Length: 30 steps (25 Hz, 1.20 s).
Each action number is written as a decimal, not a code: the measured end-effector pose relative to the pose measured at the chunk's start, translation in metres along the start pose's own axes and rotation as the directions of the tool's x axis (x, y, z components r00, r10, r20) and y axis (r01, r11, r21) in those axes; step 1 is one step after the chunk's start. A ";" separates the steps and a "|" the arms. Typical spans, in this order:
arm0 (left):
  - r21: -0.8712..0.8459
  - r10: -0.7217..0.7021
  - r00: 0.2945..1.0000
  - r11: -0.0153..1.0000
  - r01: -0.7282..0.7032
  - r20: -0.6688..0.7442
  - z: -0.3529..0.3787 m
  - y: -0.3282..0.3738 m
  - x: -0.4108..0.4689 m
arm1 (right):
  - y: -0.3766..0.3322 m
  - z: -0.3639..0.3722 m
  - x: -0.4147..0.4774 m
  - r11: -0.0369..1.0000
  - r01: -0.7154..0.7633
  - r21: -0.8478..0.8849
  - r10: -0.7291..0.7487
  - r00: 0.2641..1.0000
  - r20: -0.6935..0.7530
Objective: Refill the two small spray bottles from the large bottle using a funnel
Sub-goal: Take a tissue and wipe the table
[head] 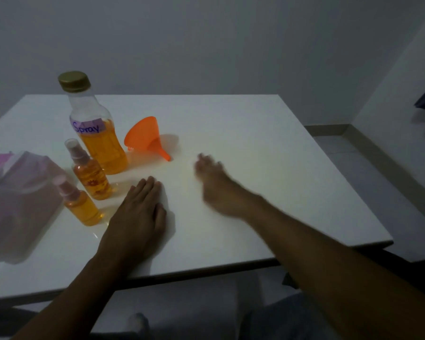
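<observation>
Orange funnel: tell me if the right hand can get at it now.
Probably yes: the right hand, open, is just right of the funnel, with only bare table between them.

Glossy white table; clear plastic large bottle, translucent orange plastic funnel

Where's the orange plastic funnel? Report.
Head view: the orange plastic funnel lies on its side on the white table, left of centre, just right of the large gold-capped bottle.

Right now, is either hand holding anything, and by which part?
Nothing is held. The left hand rests flat on the table; the right hand, blurred, is empty, short of the funnel.
</observation>
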State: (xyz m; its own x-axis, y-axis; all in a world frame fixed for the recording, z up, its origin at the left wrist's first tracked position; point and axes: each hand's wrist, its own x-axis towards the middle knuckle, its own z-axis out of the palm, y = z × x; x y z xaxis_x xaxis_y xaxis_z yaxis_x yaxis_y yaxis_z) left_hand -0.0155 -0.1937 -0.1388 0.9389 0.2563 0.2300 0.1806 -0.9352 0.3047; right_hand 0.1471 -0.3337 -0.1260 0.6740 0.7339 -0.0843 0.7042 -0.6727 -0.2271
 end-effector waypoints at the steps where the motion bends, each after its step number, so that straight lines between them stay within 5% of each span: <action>1: 0.005 0.004 1.000 1.000 -0.004 0.003 0.000 0.000 0.000 | -0.019 0.008 -0.017 0.991 0.136 -0.017 -0.135 0.991 0.023; 3: 0.015 0.022 1.000 1.000 -0.023 0.010 0.000 -0.001 0.000 | -0.027 0.010 -0.051 0.951 0.310 0.010 -0.311 0.950 0.038; 6: 0.013 0.051 0.999 0.999 -0.051 -0.001 0.000 -0.001 -0.002 | 0.032 -0.005 -0.071 0.962 0.272 -0.009 -0.271 0.962 0.029; 9: 0.025 0.050 0.999 0.998 -0.050 -0.011 0.001 -0.001 -0.002 | 0.131 -0.028 -0.075 0.996 -0.084 -0.030 0.083 0.995 -0.057; 11: 0.027 0.049 0.999 0.998 -0.049 -0.022 0.003 0.000 -0.002 | 0.177 -0.044 -0.072 0.936 -0.352 0.014 0.351 0.930 -0.110; 13: 0.020 0.044 0.999 0.999 -0.044 -0.028 0.003 0.001 -0.001 | 0.184 -0.047 -0.054 0.888 -0.458 0.043 0.460 0.877 -0.138; 16: 0.016 0.034 0.999 0.999 -0.034 -0.030 0.005 0.000 0.001 | 0.128 -0.035 -0.014 0.929 -0.368 0.040 0.369 0.913 -0.174; 20: 0.008 0.038 0.999 0.999 -0.037 -0.023 0.003 -0.002 0.001 | 0.025 -0.002 -0.001 0.998 0.043 0.040 -0.039 0.994 -0.102; 25: 0.001 0.053 0.999 0.999 -0.053 -0.007 0.000 -0.002 -0.002 | 0.021 0.001 -0.059 0.912 0.361 0.193 -0.371 0.928 0.019; 27: 0.004 0.068 0.998 0.998 -0.068 -0.006 0.001 -0.003 -0.002 | 0.066 -0.005 -0.072 0.939 0.315 0.141 -0.321 0.947 0.022; 30: 0.023 0.060 0.998 0.998 -0.060 -0.014 0.003 -0.002 -0.002 | 0.158 -0.023 -0.078 0.996 -0.068 0.059 0.071 0.996 -0.052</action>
State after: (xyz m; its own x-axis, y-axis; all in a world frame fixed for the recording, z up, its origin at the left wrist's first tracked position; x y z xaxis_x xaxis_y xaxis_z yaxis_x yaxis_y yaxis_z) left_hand -0.0169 -0.1928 -0.1433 0.9439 0.2027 0.2608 0.1306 -0.9543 0.2689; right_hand 0.2113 -0.4993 -0.1336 0.7329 0.6785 -0.0500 0.6423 -0.7142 -0.2782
